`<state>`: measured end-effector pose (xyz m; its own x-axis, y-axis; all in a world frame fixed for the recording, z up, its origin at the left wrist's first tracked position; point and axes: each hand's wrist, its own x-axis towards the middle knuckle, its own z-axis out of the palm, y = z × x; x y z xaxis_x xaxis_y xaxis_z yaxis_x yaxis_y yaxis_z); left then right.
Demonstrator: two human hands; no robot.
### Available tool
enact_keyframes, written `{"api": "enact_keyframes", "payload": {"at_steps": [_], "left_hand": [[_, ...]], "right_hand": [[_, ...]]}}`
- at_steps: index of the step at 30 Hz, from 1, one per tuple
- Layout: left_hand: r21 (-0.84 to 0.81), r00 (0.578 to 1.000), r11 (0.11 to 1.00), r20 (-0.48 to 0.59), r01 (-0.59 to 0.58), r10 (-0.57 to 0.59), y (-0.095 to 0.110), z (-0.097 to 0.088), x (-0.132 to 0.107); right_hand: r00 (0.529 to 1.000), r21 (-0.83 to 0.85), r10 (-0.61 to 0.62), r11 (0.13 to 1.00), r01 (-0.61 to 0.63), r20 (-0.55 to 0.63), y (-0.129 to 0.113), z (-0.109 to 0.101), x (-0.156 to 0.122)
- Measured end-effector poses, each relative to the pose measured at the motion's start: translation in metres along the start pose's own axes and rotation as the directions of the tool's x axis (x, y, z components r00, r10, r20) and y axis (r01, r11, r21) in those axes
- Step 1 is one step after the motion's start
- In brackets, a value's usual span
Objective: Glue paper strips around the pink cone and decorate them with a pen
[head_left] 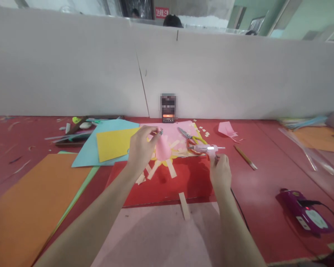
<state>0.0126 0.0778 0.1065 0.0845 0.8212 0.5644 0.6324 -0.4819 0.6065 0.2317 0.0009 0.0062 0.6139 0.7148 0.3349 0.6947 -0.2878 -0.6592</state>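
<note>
Red surface [267, 207]: pink paper cone [163, 149] and glue gun [203, 148] in hand

The pink paper cone is over a yellow petalled paper [165, 162]; contact cannot be confirmed. Left hand [141, 147]: fingertips clamped on the cone's tip. Right hand [221, 171]: closed around the glue gun's grip, nozzle towards the cone. Pale strips [171, 169] lie nearby over a red board [189, 181]. Scissors [191, 137] lie beyond the glue gun. Farther out: phone [168, 108] against white partition [100, 66].
</note>
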Motion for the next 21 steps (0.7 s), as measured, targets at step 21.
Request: {"api": "enact_keyframes", "payload": {"at_steps": [21], "left_hand": [[0.038,0.962,0.986,0.218,0.162,-0.166,-0.059,0.004,-0.041]], "right_hand": [[0.968,0.281,0.175,0.934,-0.221,0.178,-0.003,0.003,0.002]]}}
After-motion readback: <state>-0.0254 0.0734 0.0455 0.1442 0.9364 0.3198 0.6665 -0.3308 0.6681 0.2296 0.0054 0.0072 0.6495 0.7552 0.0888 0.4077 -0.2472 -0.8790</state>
